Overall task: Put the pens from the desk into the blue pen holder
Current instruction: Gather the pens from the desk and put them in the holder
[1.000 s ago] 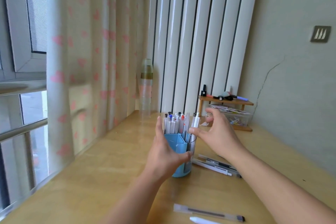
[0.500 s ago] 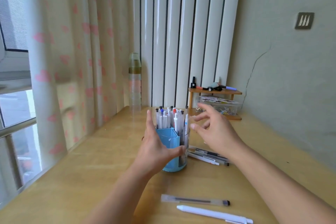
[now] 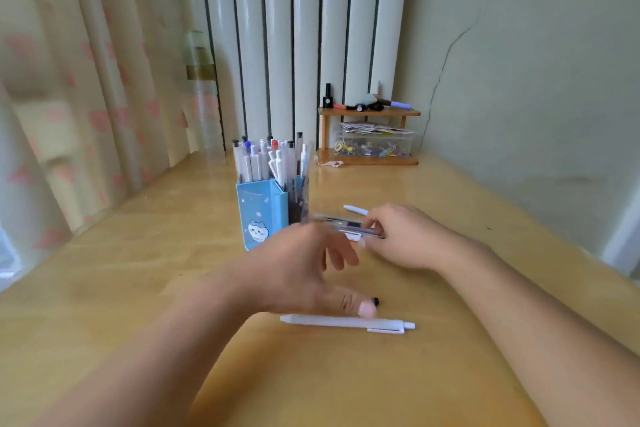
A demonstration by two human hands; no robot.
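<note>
The blue pen holder (image 3: pixel 262 215) stands mid-desk, packed with several upright pens (image 3: pixel 270 159). My left hand (image 3: pixel 304 270) hovers low in front of it with fingers spread. Its thumb rests by the black cap of a clear pen (image 3: pixel 376 302), and the hand hides the rest of that pen. A white pen (image 3: pixel 346 322) lies just in front of the thumb. My right hand (image 3: pixel 405 236) is to the right of the holder, its fingertips pinched on the end of a clear dark pen (image 3: pixel 346 222) in a small pile. Another white pen (image 3: pixel 356 210) pokes out behind the pile.
A small wooden shelf (image 3: pixel 369 113) with markers on top and a clear box of clips (image 3: pixel 374 146) stands at the back by the wall. A tall clear bottle (image 3: pixel 202 97) stands at the back left by the curtain. White radiator pipes rise behind the desk.
Both hands have left the holder and dropped to the desk. The left one came down over the near clear pen and the right one onto the pile beside the holder. The view has tilted down.
</note>
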